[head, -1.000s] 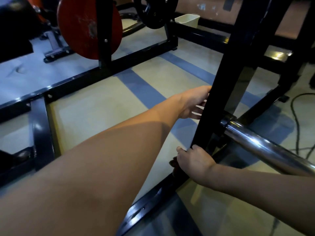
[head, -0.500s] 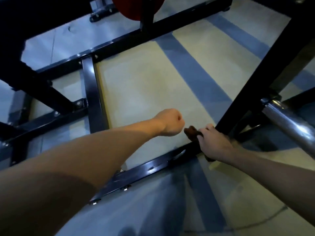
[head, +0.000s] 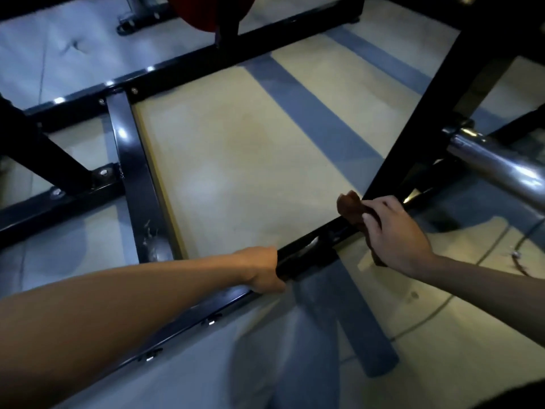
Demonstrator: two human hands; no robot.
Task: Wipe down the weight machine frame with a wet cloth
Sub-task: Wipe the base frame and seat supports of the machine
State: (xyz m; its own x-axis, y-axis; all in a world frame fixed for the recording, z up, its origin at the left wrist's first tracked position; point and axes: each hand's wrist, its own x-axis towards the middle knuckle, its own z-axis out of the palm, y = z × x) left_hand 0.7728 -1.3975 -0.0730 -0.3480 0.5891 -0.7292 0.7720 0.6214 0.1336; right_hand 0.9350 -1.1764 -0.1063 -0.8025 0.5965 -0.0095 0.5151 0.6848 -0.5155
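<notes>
On the floor-level frame rail (head: 306,255), the left hand (head: 264,271) has newly clenched the bar for support; the right hand (head: 395,231) holds the brown cloth (head: 349,206) pressed there, wiping under way.

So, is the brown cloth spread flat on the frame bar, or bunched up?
Bunched up. The cloth is crumpled under the right hand, which presses it on the frame bar.

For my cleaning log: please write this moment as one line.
phase: wiping | right hand: holds brown cloth on base rail | left hand: grips same rail | chrome bar: untouched
</notes>
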